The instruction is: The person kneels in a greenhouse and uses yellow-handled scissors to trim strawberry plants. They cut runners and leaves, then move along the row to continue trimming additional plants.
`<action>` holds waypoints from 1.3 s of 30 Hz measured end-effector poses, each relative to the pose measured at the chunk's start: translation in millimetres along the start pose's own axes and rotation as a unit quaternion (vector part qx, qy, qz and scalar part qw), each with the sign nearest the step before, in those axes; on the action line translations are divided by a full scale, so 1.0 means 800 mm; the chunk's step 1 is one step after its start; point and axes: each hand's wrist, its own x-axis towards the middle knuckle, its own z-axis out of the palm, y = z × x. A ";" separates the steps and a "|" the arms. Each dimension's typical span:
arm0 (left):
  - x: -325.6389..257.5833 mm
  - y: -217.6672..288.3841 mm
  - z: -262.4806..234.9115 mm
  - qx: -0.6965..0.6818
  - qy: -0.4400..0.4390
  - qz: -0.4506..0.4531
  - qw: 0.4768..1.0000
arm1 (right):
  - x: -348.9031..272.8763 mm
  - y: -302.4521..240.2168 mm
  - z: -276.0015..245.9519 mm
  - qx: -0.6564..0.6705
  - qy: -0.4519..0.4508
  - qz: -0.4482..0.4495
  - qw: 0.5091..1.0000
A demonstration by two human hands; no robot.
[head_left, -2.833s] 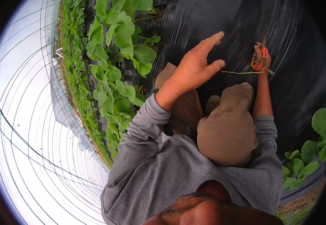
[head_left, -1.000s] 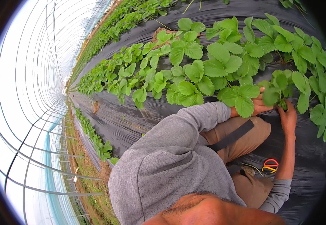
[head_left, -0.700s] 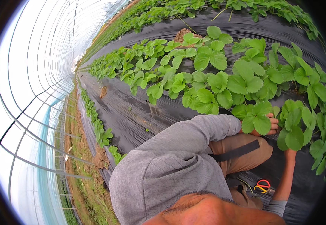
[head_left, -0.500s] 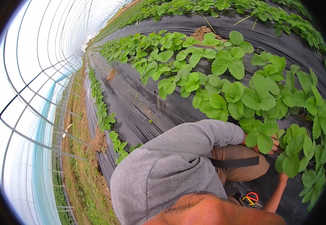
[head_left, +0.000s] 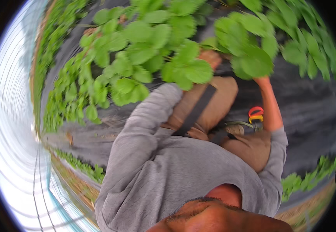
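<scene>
Broad green leaves of a strawberry plant [head_left: 253, 58] stand over black plastic film. My left hand [head_left: 210, 58] reaches in among the stems, partly behind leaves and blurred, so its finger pose and any hold are unclear. My right hand [head_left: 261, 80] goes under the leaf clump on the right; only the wrist side shows, and the fingers are hidden beneath the foliage. A cutting tool with red and yellow handles [head_left: 256, 114] is beside my right forearm, near my lower leg, touched by neither hand.
My bent knee [head_left: 224, 91] in brown trousers with a black strap is just below the plants. Black plastic film [head_left: 303, 116] covers the bed. Further rows of plants [head_left: 307, 176] run at lower right and far left. Hoops of a plastic tunnel [head_left: 9, 127] rise at left.
The view has swung round, so the plants, my knee and both arms appear higher and further left. Both hands stay among the leaves. The right sleeve now shows.
</scene>
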 end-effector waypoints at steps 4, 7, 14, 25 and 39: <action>0.006 -0.008 -0.027 -0.046 0.042 0.040 0.997 | -0.018 0.037 -0.001 0.154 0.022 0.042 0.987; 0.015 -0.007 -0.034 -0.019 0.068 0.051 0.996 | -0.010 0.042 0.016 0.219 0.059 0.034 0.973; 0.007 -0.014 -0.004 -0.001 0.118 0.057 0.991 | -0.019 0.035 0.016 0.131 0.073 0.042 0.988; 0.028 -0.003 -0.020 0.020 0.019 0.065 0.998 | -0.007 0.031 0.030 0.089 0.099 0.058 0.989; 0.053 0.004 -0.018 0.020 -0.002 0.064 0.998 | 0.015 0.045 0.031 0.182 0.160 0.067 0.968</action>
